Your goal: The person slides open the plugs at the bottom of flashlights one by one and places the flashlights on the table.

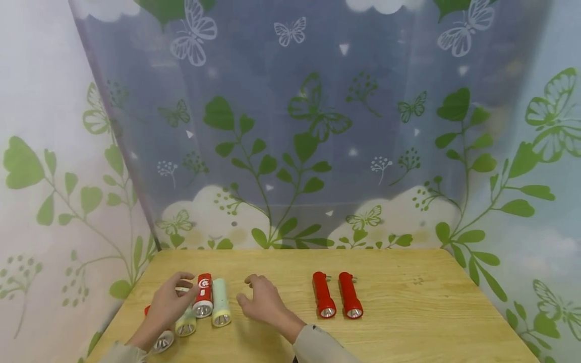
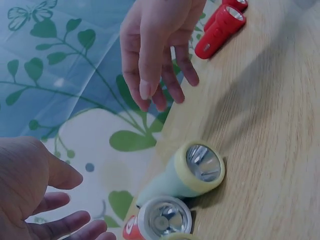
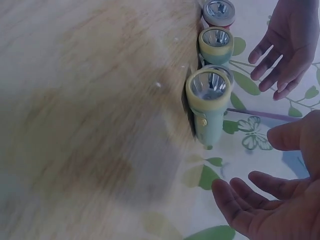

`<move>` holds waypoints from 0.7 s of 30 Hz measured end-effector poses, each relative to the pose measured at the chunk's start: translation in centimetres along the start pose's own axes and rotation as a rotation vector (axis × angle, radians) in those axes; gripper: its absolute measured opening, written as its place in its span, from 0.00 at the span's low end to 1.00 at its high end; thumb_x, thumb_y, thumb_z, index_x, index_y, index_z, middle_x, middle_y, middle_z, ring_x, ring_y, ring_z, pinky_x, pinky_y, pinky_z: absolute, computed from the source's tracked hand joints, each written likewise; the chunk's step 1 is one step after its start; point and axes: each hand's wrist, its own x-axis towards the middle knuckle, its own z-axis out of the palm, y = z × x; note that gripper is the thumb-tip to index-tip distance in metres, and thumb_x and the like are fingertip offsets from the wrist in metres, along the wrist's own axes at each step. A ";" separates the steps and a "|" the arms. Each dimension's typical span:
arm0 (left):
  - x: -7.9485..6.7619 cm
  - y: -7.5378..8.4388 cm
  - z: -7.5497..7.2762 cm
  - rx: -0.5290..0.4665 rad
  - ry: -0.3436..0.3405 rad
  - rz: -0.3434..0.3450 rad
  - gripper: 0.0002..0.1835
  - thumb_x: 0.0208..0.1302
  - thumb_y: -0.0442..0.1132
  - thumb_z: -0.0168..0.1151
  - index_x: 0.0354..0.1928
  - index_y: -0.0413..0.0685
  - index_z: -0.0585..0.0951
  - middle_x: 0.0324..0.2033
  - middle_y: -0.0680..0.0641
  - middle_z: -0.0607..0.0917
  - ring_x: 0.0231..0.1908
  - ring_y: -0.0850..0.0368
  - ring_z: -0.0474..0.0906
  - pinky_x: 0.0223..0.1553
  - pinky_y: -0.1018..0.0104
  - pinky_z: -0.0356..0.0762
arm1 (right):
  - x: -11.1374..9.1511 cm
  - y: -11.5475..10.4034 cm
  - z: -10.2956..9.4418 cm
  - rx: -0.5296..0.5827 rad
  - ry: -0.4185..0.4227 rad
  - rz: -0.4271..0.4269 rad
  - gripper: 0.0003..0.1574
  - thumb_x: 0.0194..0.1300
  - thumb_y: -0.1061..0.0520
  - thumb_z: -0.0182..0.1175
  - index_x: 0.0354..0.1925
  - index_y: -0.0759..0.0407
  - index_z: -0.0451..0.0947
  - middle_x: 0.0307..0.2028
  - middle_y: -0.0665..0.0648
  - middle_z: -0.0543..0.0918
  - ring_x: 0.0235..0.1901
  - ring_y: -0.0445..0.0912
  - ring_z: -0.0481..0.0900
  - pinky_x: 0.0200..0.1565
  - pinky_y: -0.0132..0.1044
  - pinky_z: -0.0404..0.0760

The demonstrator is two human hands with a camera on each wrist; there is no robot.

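My left hand (image 1: pixel 169 304) hovers over the left group of flashlights, fingers loosely bent and holding nothing. Beneath and beside it lie a red flashlight with a white head (image 1: pixel 163 342), partly hidden by the wrist, and a mint flashlight with a yellow rim (image 1: pixel 186 325), mostly covered by the hand. A red and white flashlight (image 1: pixel 204 295) lies just right of its fingertips. Another mint flashlight (image 1: pixel 221 302) is beside that one. To the right of this row, my right hand (image 1: pixel 265 302) is held above the table with relaxed, spread fingers and nothing in them.
Two all-red flashlights (image 1: pixel 324 295) (image 1: pixel 350 295) lie side by side right of centre, lenses toward me. The wooden table (image 1: pixel 408 333) ends at a printed curtain (image 1: pixel 308 166) with leaves and butterflies, which also lines both sides.
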 end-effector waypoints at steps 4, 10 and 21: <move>0.0 -1.0 -0.3 0.014 0.016 0.002 0.21 0.57 0.49 0.59 0.51 0.48 0.72 0.44 0.41 0.81 0.36 0.56 0.80 0.33 0.68 0.77 | 0.9 -0.3 1.3 0.079 -0.013 0.064 0.29 0.59 0.45 0.55 0.52 0.61 0.70 0.48 0.60 0.76 0.46 0.52 0.75 0.42 0.43 0.77; -0.3 -1.7 0.0 -0.001 -0.002 -0.039 0.23 0.57 0.50 0.59 0.51 0.48 0.72 0.44 0.41 0.80 0.36 0.57 0.79 0.34 0.66 0.78 | 1.8 0.0 3.1 0.130 0.001 0.163 0.28 0.56 0.44 0.58 0.49 0.61 0.71 0.45 0.60 0.78 0.44 0.53 0.76 0.41 0.44 0.77; -0.7 -2.3 -0.2 0.005 -0.001 -0.063 0.22 0.57 0.49 0.60 0.51 0.46 0.72 0.44 0.41 0.81 0.36 0.55 0.80 0.34 0.64 0.78 | 2.3 -0.5 5.5 0.162 0.017 0.224 0.31 0.55 0.43 0.59 0.51 0.61 0.70 0.44 0.60 0.76 0.43 0.50 0.74 0.42 0.43 0.76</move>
